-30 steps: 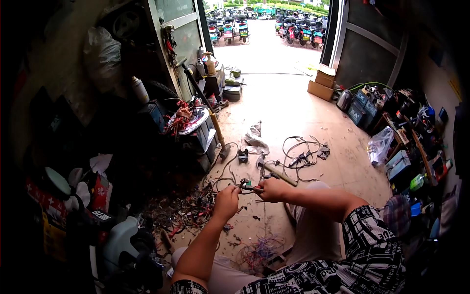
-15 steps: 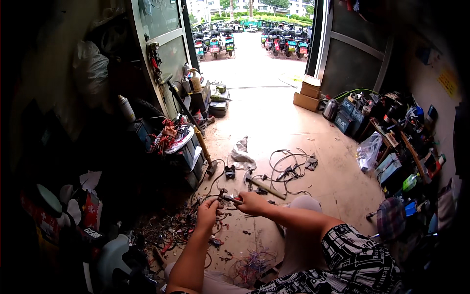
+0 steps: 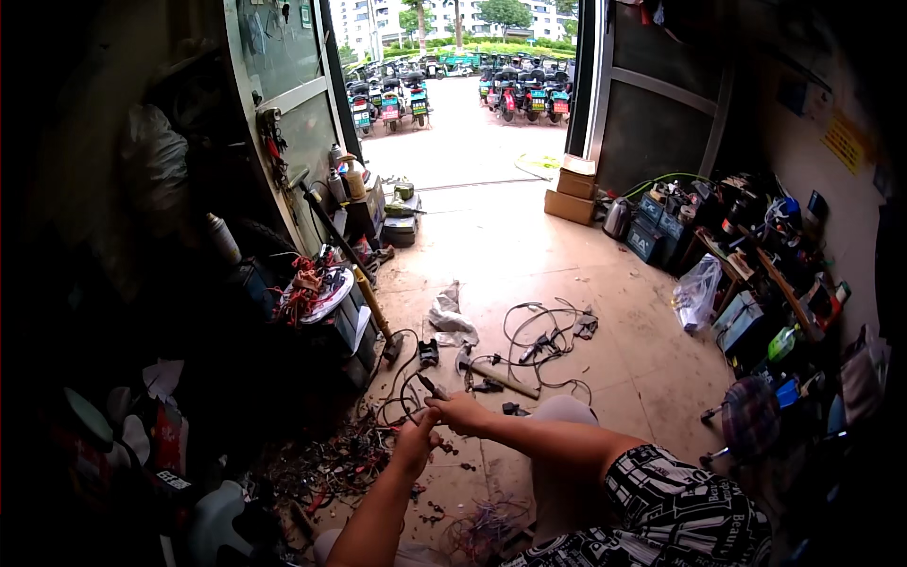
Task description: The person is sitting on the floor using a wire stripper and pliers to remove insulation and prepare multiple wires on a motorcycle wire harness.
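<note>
My left hand (image 3: 416, 437) is closed on a dark cable (image 3: 409, 397), just below and left of my right hand. My right hand (image 3: 455, 412) grips a dark hand tool, apparently pliers (image 3: 434, 386), its head pointing up and away from me; both hands are close together and partly hide the cable. Just beyond them lie a wooden-handled hammer (image 3: 510, 384), a black plastic part (image 3: 428, 352) and looped black cables (image 3: 534, 321). A heap of small scrap and wire (image 3: 331, 458) is below left of my hands, with thin coloured wires (image 3: 477, 527) nearer me.
A crumpled pale cloth (image 3: 449, 321) lies ahead on the floor. Batteries (image 3: 645, 236) and clutter (image 3: 794, 312) line the right wall. A floor pump (image 3: 364, 288) stands left. Cardboard boxes (image 3: 571, 196) sit by the open doorway, with parked scooters (image 3: 524, 94) outside. A checked seat (image 3: 751, 420) is at right.
The view has tilted upward and shifted, so the scene sits lower and further left. My hands have drawn closer together, the right one overlapping the cable beside the left.
</note>
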`<action>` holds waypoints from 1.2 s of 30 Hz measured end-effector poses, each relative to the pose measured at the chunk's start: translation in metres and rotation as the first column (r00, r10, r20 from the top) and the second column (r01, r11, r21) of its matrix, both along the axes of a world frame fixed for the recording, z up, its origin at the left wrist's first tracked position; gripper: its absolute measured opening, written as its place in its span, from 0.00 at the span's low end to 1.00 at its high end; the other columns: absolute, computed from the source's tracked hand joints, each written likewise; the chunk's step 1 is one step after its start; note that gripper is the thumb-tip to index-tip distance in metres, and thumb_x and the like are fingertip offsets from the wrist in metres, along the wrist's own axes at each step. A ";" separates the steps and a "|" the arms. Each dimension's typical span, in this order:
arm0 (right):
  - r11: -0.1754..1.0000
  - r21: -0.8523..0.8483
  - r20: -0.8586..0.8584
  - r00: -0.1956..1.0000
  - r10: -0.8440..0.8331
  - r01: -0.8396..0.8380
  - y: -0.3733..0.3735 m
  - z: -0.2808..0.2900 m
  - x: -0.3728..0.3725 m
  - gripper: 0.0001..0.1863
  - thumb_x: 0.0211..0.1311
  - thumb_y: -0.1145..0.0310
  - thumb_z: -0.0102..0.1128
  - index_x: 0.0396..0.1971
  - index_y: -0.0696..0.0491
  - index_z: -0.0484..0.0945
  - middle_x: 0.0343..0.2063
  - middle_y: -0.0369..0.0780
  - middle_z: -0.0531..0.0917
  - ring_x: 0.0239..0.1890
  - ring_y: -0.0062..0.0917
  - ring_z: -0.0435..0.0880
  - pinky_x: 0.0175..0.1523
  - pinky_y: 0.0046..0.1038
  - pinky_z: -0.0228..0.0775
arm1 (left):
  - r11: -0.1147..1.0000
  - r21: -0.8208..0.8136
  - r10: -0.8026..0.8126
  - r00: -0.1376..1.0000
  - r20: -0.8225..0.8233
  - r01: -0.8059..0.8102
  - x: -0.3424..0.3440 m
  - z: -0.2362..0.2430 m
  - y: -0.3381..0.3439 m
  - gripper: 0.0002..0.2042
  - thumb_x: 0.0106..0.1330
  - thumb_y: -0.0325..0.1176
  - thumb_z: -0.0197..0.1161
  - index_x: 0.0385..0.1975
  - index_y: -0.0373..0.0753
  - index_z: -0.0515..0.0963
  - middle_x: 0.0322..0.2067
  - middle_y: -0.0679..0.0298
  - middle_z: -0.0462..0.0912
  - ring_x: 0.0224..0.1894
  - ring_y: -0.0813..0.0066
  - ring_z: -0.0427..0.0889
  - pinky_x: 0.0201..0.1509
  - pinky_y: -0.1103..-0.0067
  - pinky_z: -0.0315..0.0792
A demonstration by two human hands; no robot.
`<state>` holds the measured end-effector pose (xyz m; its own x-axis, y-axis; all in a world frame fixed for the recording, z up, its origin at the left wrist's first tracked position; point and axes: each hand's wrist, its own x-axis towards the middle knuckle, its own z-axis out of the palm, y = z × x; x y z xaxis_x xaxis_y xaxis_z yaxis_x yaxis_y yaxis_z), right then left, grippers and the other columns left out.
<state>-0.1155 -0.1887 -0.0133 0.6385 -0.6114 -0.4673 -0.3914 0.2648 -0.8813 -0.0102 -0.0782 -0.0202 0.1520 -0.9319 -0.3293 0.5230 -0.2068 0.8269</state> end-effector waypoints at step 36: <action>0.986 0.000 0.192 0.968 -0.164 0.167 -0.001 -0.011 0.022 0.14 0.55 0.60 0.55 0.21 0.58 0.75 0.12 0.32 0.70 0.17 0.18 0.68 0.21 0.25 0.59 | 0.967 -0.032 0.242 0.882 0.404 -0.251 0.010 0.021 0.003 0.17 0.74 0.42 0.41 0.48 0.38 0.72 0.27 0.67 0.77 0.15 0.89 0.61 0.18 0.89 0.58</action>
<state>-0.0930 -0.1893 -0.0244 0.6039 -0.7225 -0.3365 -0.1678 0.2975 -0.9399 -0.0005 -0.0755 0.0009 0.4991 -0.8407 -0.2098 0.1839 -0.1338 0.9738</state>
